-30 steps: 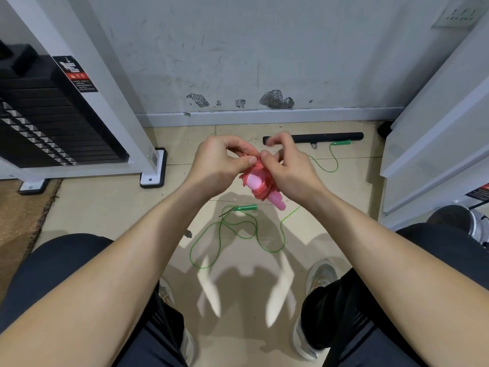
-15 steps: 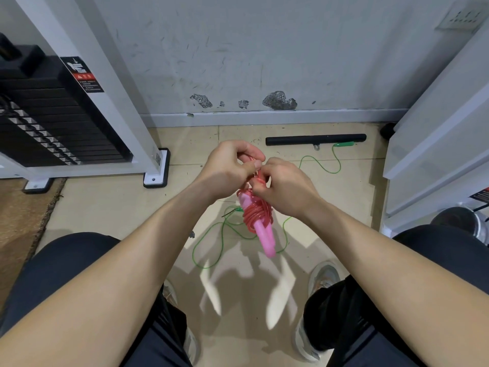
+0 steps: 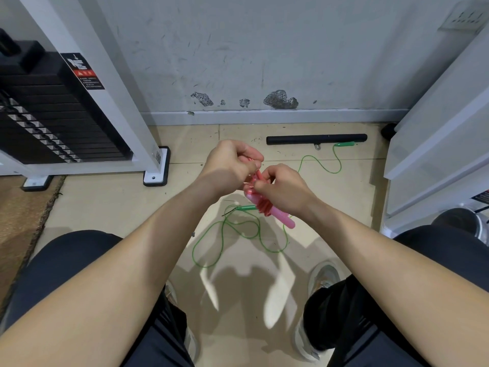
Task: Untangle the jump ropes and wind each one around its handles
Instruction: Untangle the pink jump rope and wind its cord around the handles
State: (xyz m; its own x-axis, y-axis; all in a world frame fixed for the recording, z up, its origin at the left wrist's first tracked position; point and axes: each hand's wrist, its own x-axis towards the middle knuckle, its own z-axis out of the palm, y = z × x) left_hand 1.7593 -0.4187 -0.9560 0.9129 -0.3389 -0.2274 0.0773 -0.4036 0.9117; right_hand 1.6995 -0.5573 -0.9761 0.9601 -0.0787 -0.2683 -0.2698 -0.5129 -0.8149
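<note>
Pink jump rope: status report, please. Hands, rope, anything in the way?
Left hand pinches, right hand grips pink rope, wound round its handles. Green rope loose on floor, unwound. Nothing in the way.

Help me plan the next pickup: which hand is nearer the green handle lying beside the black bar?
Right. The right hand, holding the wound pink rope, is left of the green handle and nearer the camera; the left hand is farther left.

You have a pink jump rope point(image 3: 283, 219) with red coils, a green jump rope point(image 3: 246, 207), a beige floor point(image 3: 111, 207) and a black bar point(image 3: 315, 139).
</note>
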